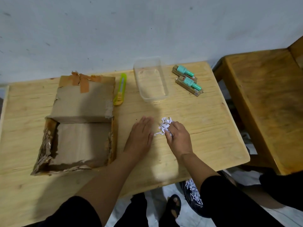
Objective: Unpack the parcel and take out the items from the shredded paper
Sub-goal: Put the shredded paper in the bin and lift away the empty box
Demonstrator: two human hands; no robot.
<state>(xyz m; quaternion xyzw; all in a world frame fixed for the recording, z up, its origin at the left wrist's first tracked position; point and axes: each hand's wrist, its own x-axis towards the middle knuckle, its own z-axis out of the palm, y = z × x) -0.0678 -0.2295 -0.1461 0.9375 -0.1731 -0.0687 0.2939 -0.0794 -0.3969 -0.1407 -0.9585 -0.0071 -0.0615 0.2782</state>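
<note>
An opened cardboard parcel box (pixel 78 138) lies on the left of the wooden table (pixel 205 115), its flap folded back and its inside bare. A small clump of white shredded paper (pixel 164 125) sits on the table right of the box. My right hand (pixel 178 136) is closed around that clump. My left hand (pixel 141 135) lies flat on the table just left of the paper, fingers together and palm down. Two teal items on brown card packaging (pixel 187 79) rest at the table's back right.
A yellow-green utility knife (pixel 120 89) lies beside the box flap. A clear plastic container (pixel 150 79) stands at the back centre. A wooden chair (pixel 265 99) is to the right. More shredded paper sits in a dark bag (pixel 194 193) on the floor below the table edge.
</note>
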